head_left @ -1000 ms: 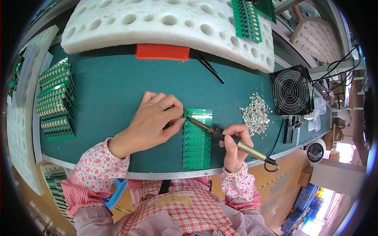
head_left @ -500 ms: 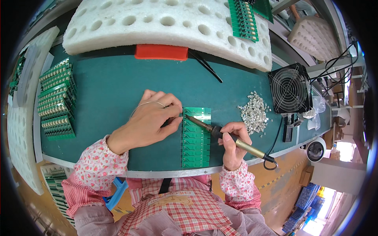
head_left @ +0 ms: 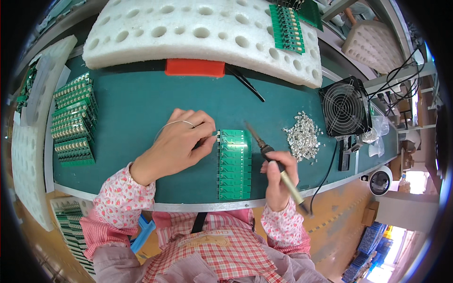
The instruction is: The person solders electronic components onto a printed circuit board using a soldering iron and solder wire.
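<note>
A green circuit board panel (head_left: 234,164) lies on the dark green mat near the front edge. My left hand (head_left: 181,141) rests on the mat just left of the panel, fingertips pinching thin solder wire (head_left: 166,127) that loops over the back of the hand and ends at the panel's top left corner. My right hand (head_left: 279,178) holds a soldering iron (head_left: 264,147) by its handle; the tip is lifted above the panel's upper right corner, pointing up and left.
A pile of small metal parts (head_left: 302,137) lies right of the panel, with a black fan (head_left: 343,107) beyond. Stacked green boards (head_left: 73,118) sit at left. White perforated foam (head_left: 198,28), a red block (head_left: 194,68) and black tweezers (head_left: 246,83) lie at the back.
My right hand has drawn the soldering iron up and to the right, off the panel's top left corner. The left hand stays in place with the wire.
</note>
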Motion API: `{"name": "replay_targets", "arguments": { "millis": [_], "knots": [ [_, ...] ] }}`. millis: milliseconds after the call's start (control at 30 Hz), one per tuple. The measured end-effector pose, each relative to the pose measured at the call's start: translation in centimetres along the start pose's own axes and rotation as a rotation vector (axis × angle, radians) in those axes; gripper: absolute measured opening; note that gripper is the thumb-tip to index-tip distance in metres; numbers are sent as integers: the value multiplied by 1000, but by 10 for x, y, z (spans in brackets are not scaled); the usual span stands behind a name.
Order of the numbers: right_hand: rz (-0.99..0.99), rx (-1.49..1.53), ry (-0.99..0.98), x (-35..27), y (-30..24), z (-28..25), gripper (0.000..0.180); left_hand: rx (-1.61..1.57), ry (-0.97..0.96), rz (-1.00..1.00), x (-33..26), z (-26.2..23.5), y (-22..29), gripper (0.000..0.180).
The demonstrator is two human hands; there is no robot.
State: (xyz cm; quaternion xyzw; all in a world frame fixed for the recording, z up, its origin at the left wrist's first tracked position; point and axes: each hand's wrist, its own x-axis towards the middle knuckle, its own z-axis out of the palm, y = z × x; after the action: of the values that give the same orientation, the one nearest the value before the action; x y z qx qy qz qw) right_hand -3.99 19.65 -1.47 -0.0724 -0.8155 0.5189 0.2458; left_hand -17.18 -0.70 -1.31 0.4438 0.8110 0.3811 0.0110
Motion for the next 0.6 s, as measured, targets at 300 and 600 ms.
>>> {"name": "replay_targets", "arguments": {
  "millis": [300,600],
  "knots": [
    [-167,-342,-64,-39,-26,1,36,239,188,9,-25,6,58,10],
    [-368,-271,-245,-43,-22,-4,31,178,222,-31,-65,37,91,17]
  ]
}}
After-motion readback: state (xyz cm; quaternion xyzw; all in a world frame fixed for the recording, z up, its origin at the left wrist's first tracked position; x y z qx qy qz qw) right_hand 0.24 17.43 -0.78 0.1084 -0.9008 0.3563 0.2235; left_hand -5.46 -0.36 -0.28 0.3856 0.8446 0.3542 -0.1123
